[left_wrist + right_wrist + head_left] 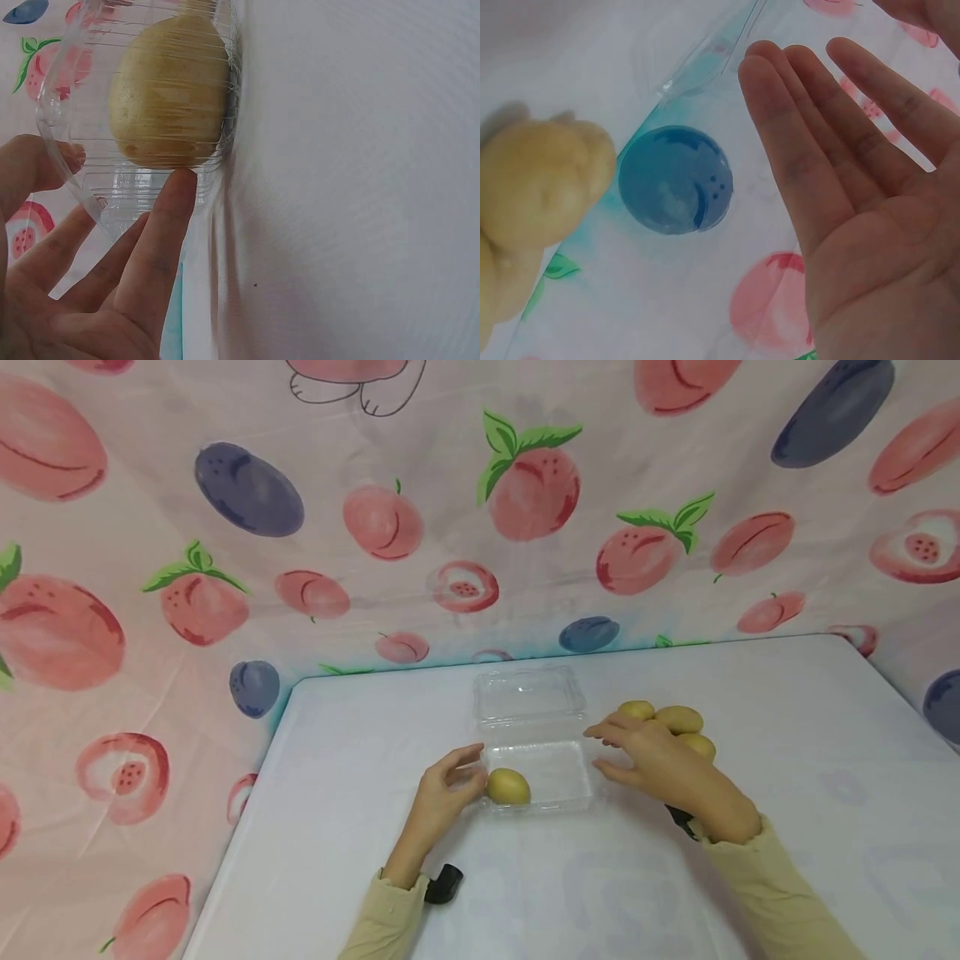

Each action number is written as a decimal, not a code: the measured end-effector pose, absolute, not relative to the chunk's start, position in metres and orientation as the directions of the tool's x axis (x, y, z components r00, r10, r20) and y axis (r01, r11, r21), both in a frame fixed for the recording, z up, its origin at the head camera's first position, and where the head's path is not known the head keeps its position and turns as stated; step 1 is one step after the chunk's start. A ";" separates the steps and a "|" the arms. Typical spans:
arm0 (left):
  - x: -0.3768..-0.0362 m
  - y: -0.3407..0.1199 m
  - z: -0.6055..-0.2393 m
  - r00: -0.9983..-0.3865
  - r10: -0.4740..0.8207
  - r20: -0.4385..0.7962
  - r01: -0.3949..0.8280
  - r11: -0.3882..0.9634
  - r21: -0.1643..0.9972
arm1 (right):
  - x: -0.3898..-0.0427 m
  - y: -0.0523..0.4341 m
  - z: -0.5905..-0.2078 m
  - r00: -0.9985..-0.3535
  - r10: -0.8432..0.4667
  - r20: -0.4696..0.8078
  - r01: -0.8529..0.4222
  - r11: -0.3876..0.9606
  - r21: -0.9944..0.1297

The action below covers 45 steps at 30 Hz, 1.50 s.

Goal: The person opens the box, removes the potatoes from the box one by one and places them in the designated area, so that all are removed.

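The left hand (442, 793) is touching the near left corner of the clear plastic box (536, 777) with straight fingers (161, 240). One potato (508, 786) is lying inside the box, by that corner. The right hand (660, 760) is hanging flat and spread, holding nothing, between the box and a pile of potatoes (678, 727) on the white table (787, 760).

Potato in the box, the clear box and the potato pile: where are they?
Potato (508, 786), head view, its middle.
Box (558, 777), head view, bare tray floor.
Potato pile (678, 719), head view, middle potato's top.
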<state>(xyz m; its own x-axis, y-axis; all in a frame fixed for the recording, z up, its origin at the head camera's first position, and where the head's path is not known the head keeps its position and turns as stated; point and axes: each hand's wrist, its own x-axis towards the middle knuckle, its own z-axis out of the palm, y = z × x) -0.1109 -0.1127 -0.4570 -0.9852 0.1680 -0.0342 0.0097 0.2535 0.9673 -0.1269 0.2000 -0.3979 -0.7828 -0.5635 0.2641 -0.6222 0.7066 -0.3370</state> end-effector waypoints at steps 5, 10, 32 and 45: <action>-0.111 -0.111 -0.458 -0.986 0.165 -0.033 0.008 0.239 0.971 | -0.125 0.195 -0.399 -0.781 -0.567 0.263 -0.624 0.717 -0.310; -0.111 -0.112 -0.459 -0.984 0.173 -0.039 0.006 0.252 0.968 | -0.124 0.189 -0.400 -0.800 -0.562 0.210 -0.599 0.730 -0.328; -0.111 -0.115 -0.459 -0.986 0.165 -0.025 0.017 0.246 0.969 | -0.128 0.150 -0.402 -0.770 -0.629 0.104 -0.615 0.690 -0.381; -0.113 -0.112 -0.460 -0.986 0.159 -0.044 -0.007 0.225 0.974 | -0.127 0.131 -0.410 -0.732 -0.673 0.107 -0.650 0.641 -0.408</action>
